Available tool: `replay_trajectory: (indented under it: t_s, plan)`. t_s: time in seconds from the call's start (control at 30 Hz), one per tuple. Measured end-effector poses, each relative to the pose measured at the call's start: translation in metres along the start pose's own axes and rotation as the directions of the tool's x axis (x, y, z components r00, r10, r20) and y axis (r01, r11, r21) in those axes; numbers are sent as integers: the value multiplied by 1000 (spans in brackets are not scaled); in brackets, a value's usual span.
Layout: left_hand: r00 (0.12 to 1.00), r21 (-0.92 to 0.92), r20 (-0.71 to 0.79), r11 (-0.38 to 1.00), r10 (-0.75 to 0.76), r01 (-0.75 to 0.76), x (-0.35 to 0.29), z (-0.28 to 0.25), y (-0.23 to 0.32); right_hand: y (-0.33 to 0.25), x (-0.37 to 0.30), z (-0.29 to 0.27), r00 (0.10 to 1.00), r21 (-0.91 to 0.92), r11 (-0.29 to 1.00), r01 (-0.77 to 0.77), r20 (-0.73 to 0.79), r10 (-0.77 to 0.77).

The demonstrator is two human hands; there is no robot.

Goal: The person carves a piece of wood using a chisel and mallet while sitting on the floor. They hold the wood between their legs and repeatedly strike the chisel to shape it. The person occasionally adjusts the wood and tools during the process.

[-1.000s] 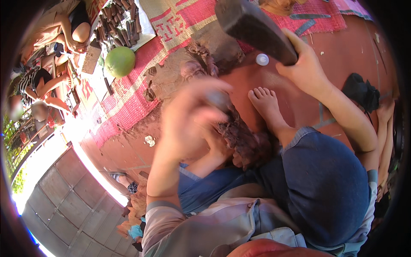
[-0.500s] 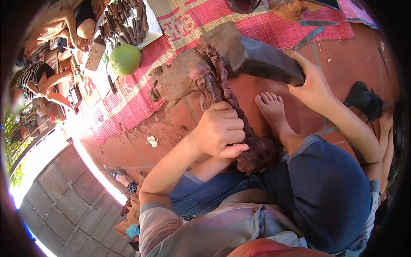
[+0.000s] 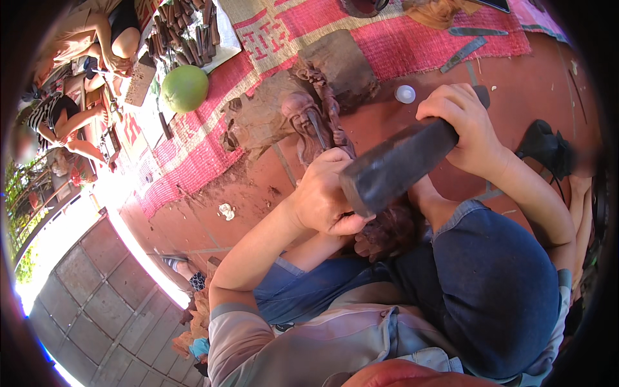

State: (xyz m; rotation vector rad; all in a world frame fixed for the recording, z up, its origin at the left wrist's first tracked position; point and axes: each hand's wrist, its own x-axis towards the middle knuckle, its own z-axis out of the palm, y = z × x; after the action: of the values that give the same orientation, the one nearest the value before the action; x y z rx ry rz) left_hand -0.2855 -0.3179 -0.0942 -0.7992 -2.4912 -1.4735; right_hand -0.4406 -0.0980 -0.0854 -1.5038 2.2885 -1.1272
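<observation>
My left hand is closed in a fist around a chisel, its thin metal blade slanting up to the face of a reddish-brown wooden figure. This carving shows a bearded old man with a staff. It leans head-up against rough wood blocks, its base between my legs. In my right hand is a dark, squared wooden mallet, gripped near its handle end. The mallet's head covers part of my left hand and the figure's middle. Whether it touches the chisel's butt is hidden.
A red and straw-coloured woven mat lies beyond, with a green round fruit, several chisels on a cloth and flat metal blades. A small white round object sits on the tiles. Other people sit at far left.
The mallet in my right hand has swung down and left, from over the wood block to over my left hand. The small white object has come into sight. My left hand has barely moved.
</observation>
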Motion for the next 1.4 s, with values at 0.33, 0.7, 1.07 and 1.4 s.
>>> replay_trajectory:
  t_s: [0.33, 0.7, 1.07, 1.4]
  plan:
    - [995, 93, 98, 996, -16, 7, -1, -1, 2, -3, -1, 2, 981, -78, 978, 194, -3, -195]
    - [996, 77, 94, 997, 9, -16, 0, -3, 1, -3, 1, 2, 979, -96, 974, 205, 1, -206]
    - [998, 13, 55, 999, -38, 37, 8, -5, 3, -5, 3, 0, 960, -86, 957, 279, -14, -281]
    - [996, -23, -37, 997, -78, 77, 17, -6, 5, -9, 17, -10, 816, -380, 807, 453, -187, -546]
